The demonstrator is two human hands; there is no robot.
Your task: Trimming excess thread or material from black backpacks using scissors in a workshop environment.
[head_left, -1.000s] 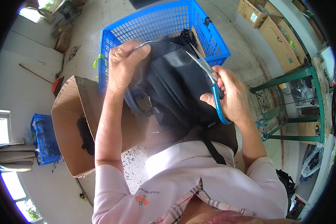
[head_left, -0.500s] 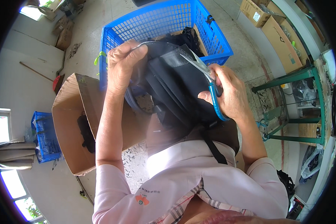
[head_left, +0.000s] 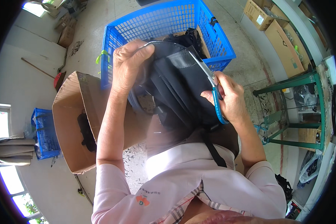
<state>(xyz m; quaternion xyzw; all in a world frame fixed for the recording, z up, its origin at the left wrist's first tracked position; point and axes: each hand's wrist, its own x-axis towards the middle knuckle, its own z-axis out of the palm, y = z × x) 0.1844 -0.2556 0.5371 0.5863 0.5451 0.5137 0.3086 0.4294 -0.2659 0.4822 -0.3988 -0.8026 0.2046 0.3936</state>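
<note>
The black bag [head_left: 177, 89] sits over your lap, its upper edge standing before the near side of the blue basket [head_left: 153, 18]. Your left hand [head_left: 131, 63] pinches that edge at the upper left corner, thumb on the near face. Your right hand [head_left: 230, 95] is closed around the blue handles of the scissors [head_left: 213, 81] – their blades lie almost together along the bag's right side, though you cannot tell here whether they touch the fabric. A cardboard box [head_left: 69, 130], open toward you, stands to your left; dark material [head_left: 193, 39] lies in the basket.
</note>
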